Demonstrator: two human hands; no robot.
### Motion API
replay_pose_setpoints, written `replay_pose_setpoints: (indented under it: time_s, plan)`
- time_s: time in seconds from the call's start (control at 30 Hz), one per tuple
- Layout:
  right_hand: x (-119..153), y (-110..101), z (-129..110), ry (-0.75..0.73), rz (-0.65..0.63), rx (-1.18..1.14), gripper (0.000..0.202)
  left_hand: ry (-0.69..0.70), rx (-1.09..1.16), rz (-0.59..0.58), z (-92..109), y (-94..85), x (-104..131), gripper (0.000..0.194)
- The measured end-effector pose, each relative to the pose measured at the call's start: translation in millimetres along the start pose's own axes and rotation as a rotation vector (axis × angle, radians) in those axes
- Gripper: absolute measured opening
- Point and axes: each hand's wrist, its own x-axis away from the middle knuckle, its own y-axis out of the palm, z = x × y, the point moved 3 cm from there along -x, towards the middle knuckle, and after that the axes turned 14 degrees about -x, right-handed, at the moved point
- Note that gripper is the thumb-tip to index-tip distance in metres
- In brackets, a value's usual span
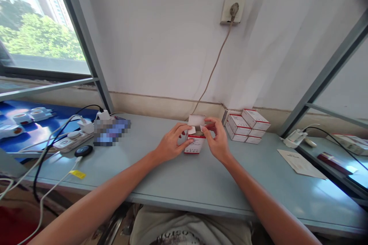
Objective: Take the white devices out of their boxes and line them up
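Bare forearms reach in over the front edge of a grey desk (pixel 172 187), a shirt below them. Between that edge and the small white-and-red carton (pixel 193 146) lies a broad bare stretch of desktop; more open surface runs left towards the power strip (pixel 67 142) and round black puck (pixel 83 151), and right towards a paper sheet (pixel 301 164). Room is tighter behind, where the wall (pixel 161 46) rises close to the carton, and beyond the right hand (pixel 217 140), where a stack of similar boxes (pixel 248 126) stands near the desk's back edge.

The carton is towards the back of the desk, in front of the person, upright with its mouth up and its red-banded printed face towards the wearer. Which of its sides is longest cannot be told. Its rear flap (pixel 197 119) stands raised. The left hand (pixel 171 142) grips the carton's left side, thumb on the front face and fingers curled at a side flap (pixel 192 130); the right hand pinches the opposite edge of the opening between thumb and fingers. Contents are too shadowed to make out. The stacked boxes show closed tops
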Motion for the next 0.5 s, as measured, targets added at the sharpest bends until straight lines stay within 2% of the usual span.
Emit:
replay_pose_setpoints:
  time_s: [0.5]
  plan:
    - [0.9,-1.4,0.7,0.031,0.036,-0.065,0.028,0.025,0.010,0.031,2.1,-1.1,-1.0,0.039]
